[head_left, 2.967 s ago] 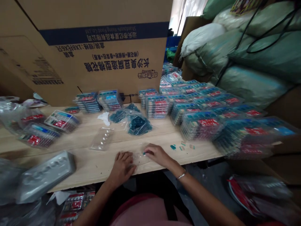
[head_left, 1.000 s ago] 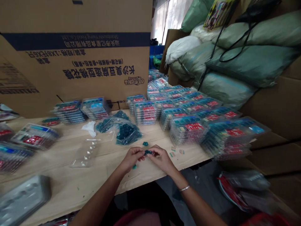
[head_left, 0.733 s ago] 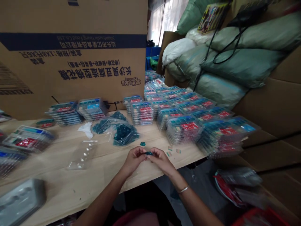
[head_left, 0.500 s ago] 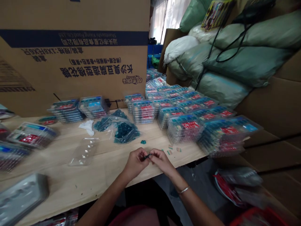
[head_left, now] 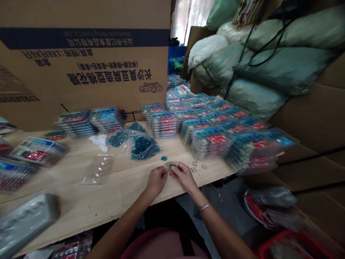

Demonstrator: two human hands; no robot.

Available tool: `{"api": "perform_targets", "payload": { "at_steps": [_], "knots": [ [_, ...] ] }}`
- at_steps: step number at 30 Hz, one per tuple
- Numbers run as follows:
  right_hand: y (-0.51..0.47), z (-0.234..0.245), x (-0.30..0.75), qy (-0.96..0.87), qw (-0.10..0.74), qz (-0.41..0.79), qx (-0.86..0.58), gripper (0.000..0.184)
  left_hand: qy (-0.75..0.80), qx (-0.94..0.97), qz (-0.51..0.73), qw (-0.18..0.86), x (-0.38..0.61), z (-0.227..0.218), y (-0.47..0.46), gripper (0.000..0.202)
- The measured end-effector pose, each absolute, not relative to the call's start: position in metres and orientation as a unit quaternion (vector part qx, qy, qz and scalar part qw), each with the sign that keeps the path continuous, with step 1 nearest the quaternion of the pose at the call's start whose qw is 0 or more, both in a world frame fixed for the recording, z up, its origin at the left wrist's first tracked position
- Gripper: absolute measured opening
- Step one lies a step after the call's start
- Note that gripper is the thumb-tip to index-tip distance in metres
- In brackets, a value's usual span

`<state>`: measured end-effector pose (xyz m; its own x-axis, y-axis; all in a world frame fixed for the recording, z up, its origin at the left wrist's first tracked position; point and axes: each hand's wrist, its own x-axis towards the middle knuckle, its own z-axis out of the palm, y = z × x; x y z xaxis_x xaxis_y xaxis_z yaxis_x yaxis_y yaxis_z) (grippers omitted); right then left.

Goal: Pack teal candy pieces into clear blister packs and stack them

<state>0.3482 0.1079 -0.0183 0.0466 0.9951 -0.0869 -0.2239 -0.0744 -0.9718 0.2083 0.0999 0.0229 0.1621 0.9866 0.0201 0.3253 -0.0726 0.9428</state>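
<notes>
Over the table's front edge, my right hand (head_left: 184, 177) pinches a small dark-teal piece (head_left: 171, 166) between thumb and fingers. Just left of it is my left hand (head_left: 156, 179), its fingertips pressed together; what they hold, if anything, is too small to make out. A loose teal piece (head_left: 164, 158) lies on the table beyond the hands. Farther back, a clear plastic bag (head_left: 145, 147) spills over with many such pieces. Several small pale paper-like bits (head_left: 194, 164) are scattered right of my right hand. An unfilled clear plastic tray (head_left: 97, 170) lies to the left.
Stacks of filled clear packs (head_left: 211, 142) cover the table's right side; more packs (head_left: 37, 153) stand left. A grey moulded block (head_left: 31, 219) occupies the front left corner. Behind rises a large cardboard box (head_left: 107, 90). Stuffed sacks (head_left: 285, 68) are piled at right; a red basket (head_left: 293, 241) sits below.
My hands have drawn slightly apart. The dark piece that was between both hands is now in my right fingertips. The view has shifted slightly.
</notes>
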Motion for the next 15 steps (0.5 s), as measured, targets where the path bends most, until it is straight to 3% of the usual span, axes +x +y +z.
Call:
{"api": "perform_targets", "payload": {
  "at_steps": [4,11,15],
  "knots": [
    [0.103,-0.014,0.348,-0.486,0.545,0.489,-0.476,0.026,0.509,0.621,0.417,0.427,0.202,0.018,0.113,0.012],
    [0.081,0.007,0.339,-0.573,0.462,0.539,-0.411,0.027,0.425,0.352,0.414,0.724,0.181,0.026,0.082,0.033],
    [0.065,0.016,0.331,-0.580,0.424,0.593,-0.365,0.035,0.400,0.263,0.386,0.789,0.172,0.031,0.061,0.038]
  ]
}}
